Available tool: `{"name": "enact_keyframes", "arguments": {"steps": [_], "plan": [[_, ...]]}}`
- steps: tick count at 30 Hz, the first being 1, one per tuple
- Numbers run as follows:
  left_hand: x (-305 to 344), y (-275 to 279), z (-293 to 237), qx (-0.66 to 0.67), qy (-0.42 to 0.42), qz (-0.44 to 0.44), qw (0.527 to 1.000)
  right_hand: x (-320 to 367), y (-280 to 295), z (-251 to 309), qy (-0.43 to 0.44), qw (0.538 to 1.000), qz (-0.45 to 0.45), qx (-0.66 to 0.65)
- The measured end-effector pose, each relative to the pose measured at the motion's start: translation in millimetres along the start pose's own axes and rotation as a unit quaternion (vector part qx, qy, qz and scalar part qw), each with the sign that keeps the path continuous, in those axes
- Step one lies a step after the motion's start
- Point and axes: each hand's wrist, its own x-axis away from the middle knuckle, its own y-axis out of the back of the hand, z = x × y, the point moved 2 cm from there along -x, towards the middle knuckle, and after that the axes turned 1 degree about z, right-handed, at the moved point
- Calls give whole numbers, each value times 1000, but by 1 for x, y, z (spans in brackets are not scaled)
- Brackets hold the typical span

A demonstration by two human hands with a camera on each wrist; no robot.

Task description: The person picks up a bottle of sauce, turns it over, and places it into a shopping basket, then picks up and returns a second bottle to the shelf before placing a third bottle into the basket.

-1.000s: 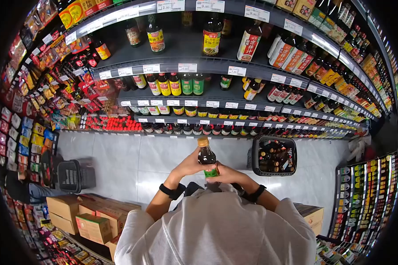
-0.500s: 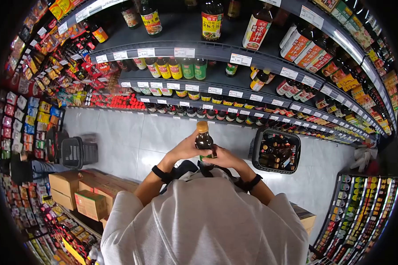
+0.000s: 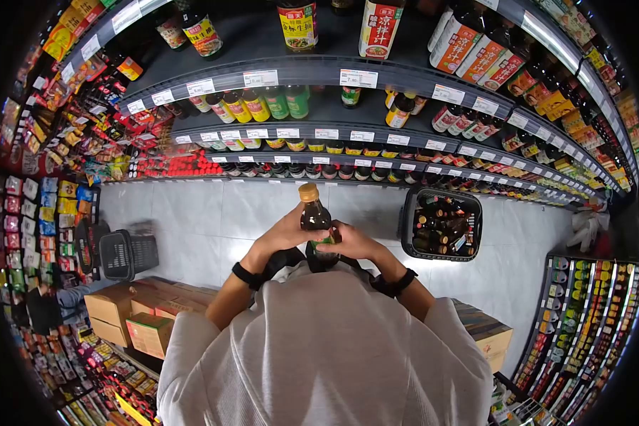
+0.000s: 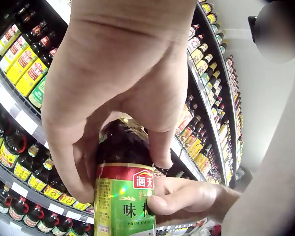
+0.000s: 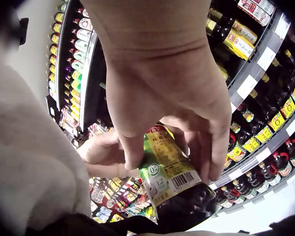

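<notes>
A dark bottle point(image 3: 315, 216) with a gold cap and green label is held upright before the chest in the head view. The left hand point(image 3: 288, 233) grips its upper part, fingers and thumb around it. Lower down, the right hand point(image 3: 353, 241) holds the label area. In the left wrist view the left hand point(image 4: 123, 73) spans the bottle's shoulder above the green and red label point(image 4: 128, 196), with the other hand's thumb on the label's edge. The right wrist view shows the right hand point(image 5: 167, 93) curled round the bottle near its yellow back label point(image 5: 169, 164).
A black basket point(image 3: 406, 227) full of bottles stands on the floor at the right. Shelves point(image 3: 213, 77) of sauce bottles curve across the front. At the left are another basket point(image 3: 117, 254) and cardboard boxes point(image 3: 109, 305); a partly visible person is at the far left.
In the head view the shelves have shifted left and toward the top edge, and the held bottle appears slightly higher and further left. Both hands keep hold of it.
</notes>
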Motion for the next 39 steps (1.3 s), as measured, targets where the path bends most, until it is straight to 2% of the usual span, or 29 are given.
{"name": "enact_keyframes", "arguments": {"steps": [2,8,11,12,17,18,20,23,24,26,27,28,29,31,34,35,36,37,39], "plan": [[-7,7,22,8,-8,11,1000,0,1,9,-27,999,-16,29],[5,47,18,-63,-43,2,997,-24,-19,41,-45,993,-103,26],[22,76,22,-73,-81,2,994,-50,-44,64,-17,982,-181,53],[28,88,23,-80,-89,-1,993,-59,-53,79,19,977,-205,53],[39,142,41,-89,-143,-14,986,-103,-89,108,22,962,-268,50],[38,148,41,-54,-140,-6,989,-109,-91,109,17,960,-274,48],[34,154,35,-90,-161,-17,983,-117,-90,112,34,951,-305,31],[13,156,23,-106,-209,-11,972,-119,-72,115,83,923,-370,56],[3,155,19,-103,-218,-5,971,-114,-62,123,41,914,-387,116],[-20,153,6,-81,-226,15,971,-116,-42,127,35,895,-424,137],[-28,153,-7,-136,-234,0,963,-118,-29,130,34,884,-441,148],[-38,152,-18,-150,-262,-23,953,-119,-17,135,83,852,-484,179],[-49,151,-27,-166,-290,-45,941,-121,-4,137,69,852,-491,168],[-86,148,-25,-69,-241,-35,967,-124,26,141,42,850,-505,144],[-125,141,-48,-179,-326,-77,925,-134,66,129,37,835,-525,161],[-138,137,-52,-198,-339,-87,916,-138,79,120,40,833,-528,161],[-150,132,-55,-178,-311,-79,930,-140,90,114,51,826,-536,164],[-161,129,-57,-159,-282,-74,943,-142,100,105,27,844,-513,154],[-183,126,-47,-194,-270,-92,939,-144,122,91,-17,877,-460,138]]}}
